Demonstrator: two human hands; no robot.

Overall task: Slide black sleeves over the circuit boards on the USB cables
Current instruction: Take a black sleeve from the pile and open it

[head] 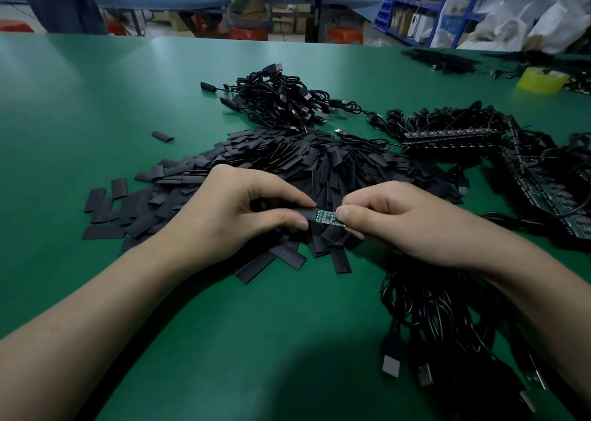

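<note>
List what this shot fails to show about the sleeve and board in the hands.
Head view only.
circuit board: left end inside the black sleeve, right end behind fingertips of the right hand.
black sleeve: mostly covered by the left hand.
Board's cable: hidden under the right hand.
Board markings: too small to read.
cable pile: cut off by the bottom edge.

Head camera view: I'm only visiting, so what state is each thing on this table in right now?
Left hand: pinches a sleeve.
Right hand: pinches the circuit board.
Sleeve: flat, its end at the board's end.
Circuit board: mostly bare, green side showing.
Sleeve pile: loose, heaped on the table.
Far cables: tangled in a heap.
Near cables: bunched, plugs free.
Tape roll: lying flat.
</note>
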